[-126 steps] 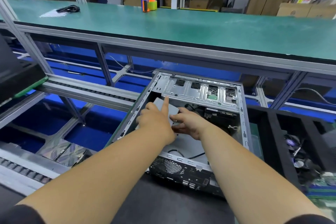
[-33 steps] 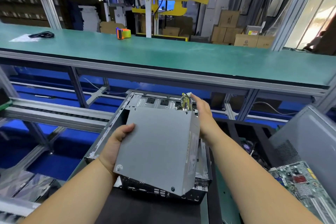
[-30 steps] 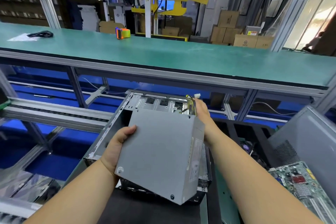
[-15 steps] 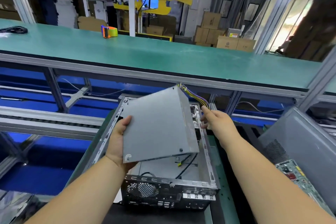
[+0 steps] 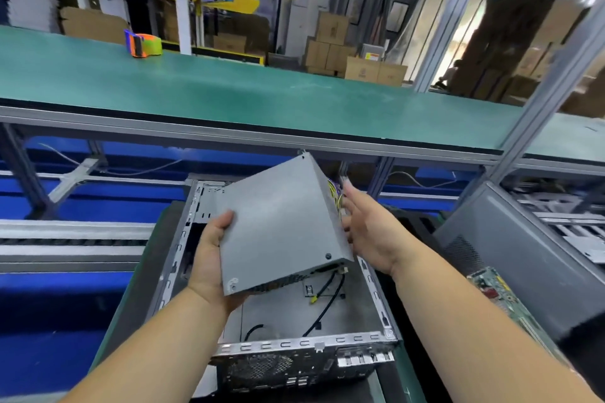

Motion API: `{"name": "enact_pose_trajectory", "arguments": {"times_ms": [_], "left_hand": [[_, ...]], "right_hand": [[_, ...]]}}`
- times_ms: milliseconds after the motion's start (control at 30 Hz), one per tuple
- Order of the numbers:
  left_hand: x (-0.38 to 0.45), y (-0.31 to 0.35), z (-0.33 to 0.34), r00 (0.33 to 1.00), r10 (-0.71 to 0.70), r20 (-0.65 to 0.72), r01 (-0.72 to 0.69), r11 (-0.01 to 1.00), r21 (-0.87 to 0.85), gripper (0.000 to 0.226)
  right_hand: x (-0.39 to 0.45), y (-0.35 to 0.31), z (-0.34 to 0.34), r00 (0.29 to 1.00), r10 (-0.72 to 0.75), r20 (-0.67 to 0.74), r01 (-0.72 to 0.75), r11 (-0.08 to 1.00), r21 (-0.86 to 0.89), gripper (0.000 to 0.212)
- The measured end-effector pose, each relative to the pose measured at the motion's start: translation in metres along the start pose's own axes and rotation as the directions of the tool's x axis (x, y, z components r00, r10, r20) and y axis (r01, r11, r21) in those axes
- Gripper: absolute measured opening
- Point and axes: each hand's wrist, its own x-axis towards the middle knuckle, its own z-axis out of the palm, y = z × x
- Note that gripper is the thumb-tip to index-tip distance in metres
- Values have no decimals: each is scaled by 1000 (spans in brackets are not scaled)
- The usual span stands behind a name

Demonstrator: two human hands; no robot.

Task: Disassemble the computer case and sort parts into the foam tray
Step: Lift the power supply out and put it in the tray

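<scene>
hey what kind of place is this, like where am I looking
Most likely a factory disassembly line: a long green workbench on aluminium framing, stacked cardboard boxes behind it, and an opened computer case on the station.

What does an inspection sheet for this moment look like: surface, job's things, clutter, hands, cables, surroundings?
Surface: dark mat under the case; green bench top beyond.
Job's things: grey power supply box held tilted above the open computer case; circuit board and grey side panel lie to the right.
Clutter: orange and green tape dispenser on the bench top.
Hands: left hand grips the box's lower left edge; right hand at its right side, fingers spread.
Cables: yellow wire bundle at the box's right face; black leads loose on the case floor.
Surroundings: cardboard boxes, aluminium frame post, roller conveyor.
</scene>
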Motion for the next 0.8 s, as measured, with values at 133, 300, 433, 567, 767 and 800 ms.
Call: {"name": "enact_pose_trajectory", "arguments": {"times_ms": [133, 300, 433, 567, 767, 800], "left_hand": [[4, -10, 9, 998, -61, 28, 60, 998, 31, 51], [8, -29, 33, 998, -61, 16, 59, 996, 70, 46], [12, -47, 55, 996, -91, -15, 92, 984, 149, 40], [19, -66, 82, 996, -81, -37, 86, 979, 186, 40], [31, -89, 117, 997, -40, 68, 12, 928, 373, 74], [33, -93, 118, 997, -42, 66, 9, 899, 439, 82]], "right_hand": [[-10, -2, 3, 1000, 22, -10, -22, 1000, 17, 103], [-24, 5, -19, 999, -5, -45, 13, 984, 175, 83], [-27, 7, -45, 995, -47, -85, 63, 978, 200, 67], [-32, 7, -75, 993, -10, -116, 38, 970, 239, 83], [-38, 5, -144, 994, 35, -108, 1, 948, 318, 36], [-37, 5, -156, 990, 52, -129, -6, 942, 336, 33]]}}
